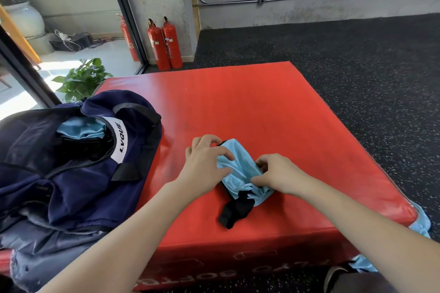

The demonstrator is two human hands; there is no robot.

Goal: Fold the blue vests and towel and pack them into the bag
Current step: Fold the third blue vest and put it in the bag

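A light blue vest (238, 164) with black trim lies bundled small on the red padded box (262, 107). My left hand (204, 162) grips its left side, fingers curled over the cloth. My right hand (278, 173) pinches its right edge. A black strap end (234, 211) trails toward me. The navy bag (71, 162) sits open at the left, with light blue cloth (81, 127) showing inside its mouth.
More light blue cloth (421, 221) hangs off the box's near right corner down to the floor. Two red fire extinguishers (164, 45) stand by the wall behind. A potted plant (81, 78) is behind the bag. Dark speckled floor surrounds the box.
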